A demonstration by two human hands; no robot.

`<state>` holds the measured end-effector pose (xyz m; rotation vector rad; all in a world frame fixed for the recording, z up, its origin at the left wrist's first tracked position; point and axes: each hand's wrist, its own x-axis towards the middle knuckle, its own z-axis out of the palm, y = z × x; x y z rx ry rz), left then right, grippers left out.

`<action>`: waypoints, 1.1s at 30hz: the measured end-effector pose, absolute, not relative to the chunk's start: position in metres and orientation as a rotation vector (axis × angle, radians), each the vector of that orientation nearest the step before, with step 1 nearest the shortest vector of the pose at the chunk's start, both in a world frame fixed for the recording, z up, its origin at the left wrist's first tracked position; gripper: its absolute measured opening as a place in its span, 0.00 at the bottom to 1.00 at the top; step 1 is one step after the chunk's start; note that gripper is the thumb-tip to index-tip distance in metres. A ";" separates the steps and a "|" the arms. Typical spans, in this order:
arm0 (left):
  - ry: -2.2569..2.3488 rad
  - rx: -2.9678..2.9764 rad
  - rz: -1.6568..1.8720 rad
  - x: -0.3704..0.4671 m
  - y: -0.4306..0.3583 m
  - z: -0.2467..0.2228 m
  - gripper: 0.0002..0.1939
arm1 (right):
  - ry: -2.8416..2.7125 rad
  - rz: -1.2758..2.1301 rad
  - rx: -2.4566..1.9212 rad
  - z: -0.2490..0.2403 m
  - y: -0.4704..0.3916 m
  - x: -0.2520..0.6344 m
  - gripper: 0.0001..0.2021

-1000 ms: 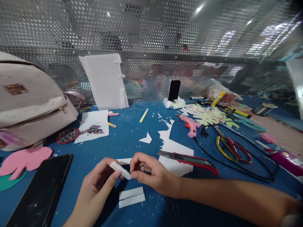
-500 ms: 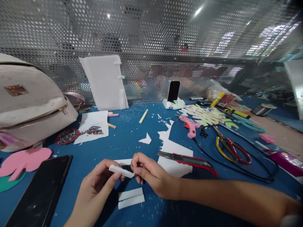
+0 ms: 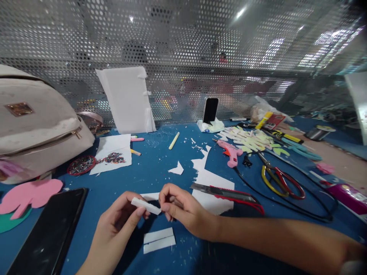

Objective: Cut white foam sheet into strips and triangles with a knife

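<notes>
Pinched between the thumb and fingers of my left hand (image 3: pixel 119 225) is a narrow white foam strip (image 3: pixel 145 205) with a ragged edge. My right hand (image 3: pixel 186 212) is closed at the strip's right end, thumb against forefinger; whatever lies between those fingertips is too small to make out. Behind the hands lies another white strip (image 3: pixel 150 196), partly hidden. Two white strips (image 3: pixel 159 240) rest side by side on the blue table below. To the right, a red utility knife (image 3: pixel 229 193) lies across a torn white sheet (image 3: pixel 212 179).
A pink glue gun (image 3: pixel 231 152) with a black cord and red-yellow scissors (image 3: pixel 282 181) lie at right, near a pile of pale strips (image 3: pixel 246 138). At left are a backpack (image 3: pixel 37 126), a dark phone (image 3: pixel 48 233) and a bead dish (image 3: pixel 82 165). Another phone (image 3: pixel 210 110) stands behind.
Both hands have barely moved. The right fingertips have shifted slightly up and left along the strip's end, and the strip has risen a little.
</notes>
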<state>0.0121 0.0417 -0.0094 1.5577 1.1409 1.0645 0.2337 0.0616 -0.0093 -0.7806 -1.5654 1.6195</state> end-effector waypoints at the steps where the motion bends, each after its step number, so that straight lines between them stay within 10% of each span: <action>1: 1.142 1.563 1.061 0.012 0.042 -0.009 0.09 | -1.567 1.619 -0.787 -0.009 0.062 0.234 0.09; 33: 0.968 1.824 0.828 0.032 0.035 0.000 0.11 | -1.706 1.473 -0.683 -0.011 0.056 0.236 0.12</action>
